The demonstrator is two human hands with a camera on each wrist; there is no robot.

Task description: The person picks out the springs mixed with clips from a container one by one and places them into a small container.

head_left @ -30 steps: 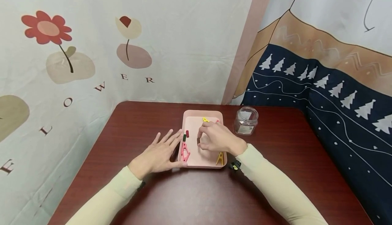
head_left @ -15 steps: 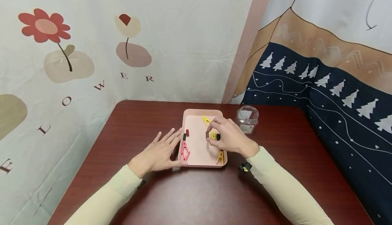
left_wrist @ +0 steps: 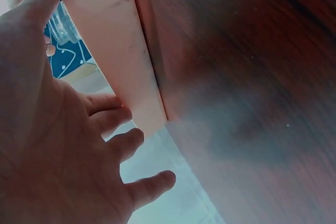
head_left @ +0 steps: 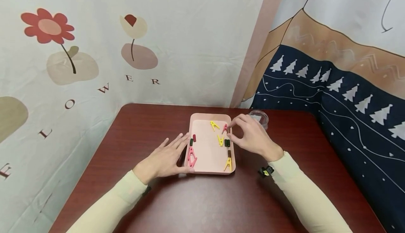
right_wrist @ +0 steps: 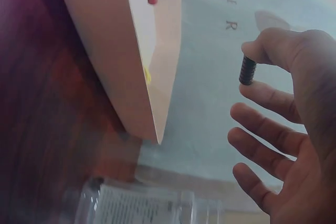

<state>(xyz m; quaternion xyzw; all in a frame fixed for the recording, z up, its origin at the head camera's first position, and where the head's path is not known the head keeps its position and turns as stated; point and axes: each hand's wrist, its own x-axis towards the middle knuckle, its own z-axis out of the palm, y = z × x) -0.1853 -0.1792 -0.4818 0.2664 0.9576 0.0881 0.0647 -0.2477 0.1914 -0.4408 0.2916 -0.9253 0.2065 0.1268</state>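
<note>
- Your left sleeve (head_left: 104, 205) is long, smooth and pale yellow-green, reaching down to the wrist.
- Your right sleeve (head_left: 305, 190) matches it in colour and length, with soft creases in the cloth.
- Your left hand (head_left: 162, 159) and right hand (head_left: 254, 136) are bare.
- Below your right wrist sits a small, blocky black unit (head_left: 264, 170) with a bright yellow-green patch (head_left: 267, 172).
- At your left wrist a small dark piece (head_left: 147, 190) shows beside the sleeve, mostly hidden.
</note>
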